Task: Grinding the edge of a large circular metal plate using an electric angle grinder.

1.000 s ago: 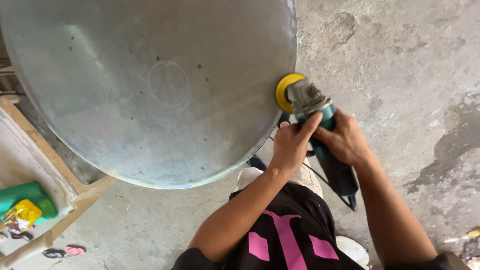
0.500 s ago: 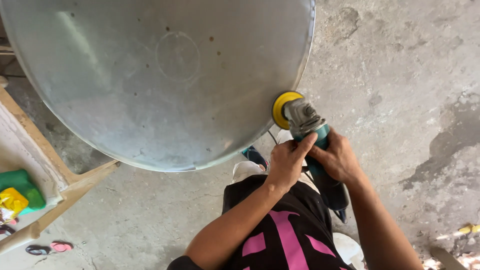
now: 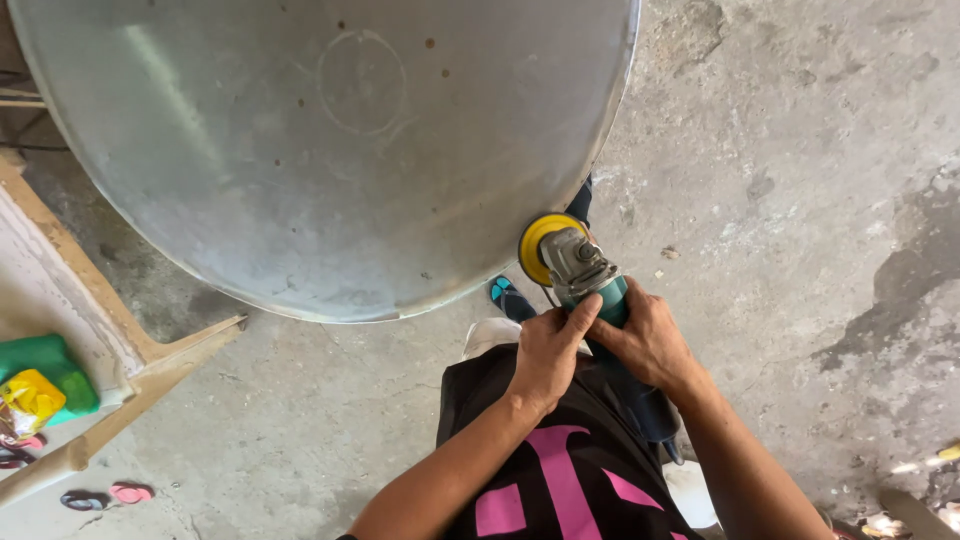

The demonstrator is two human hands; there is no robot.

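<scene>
Both hands gripped the teal-bodied angle grinder with its yellow backing disc point(image 3: 590, 275), the left hand point(image 3: 548, 355) wrapped over the body, the right hand point(image 3: 650, 340) closed beside it, at the lower right rim of the large round galvanised metal dish point(image 3: 330, 150). Good practice probably meant firm two-handed control and light pressure (disc kept flat to the edge). The grinder's long axis ran from the person up-left, disc end pointing at the dish rim.

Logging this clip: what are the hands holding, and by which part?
Both the left hand and right hand grip the angle grinder around its green body, behind the head.
</scene>
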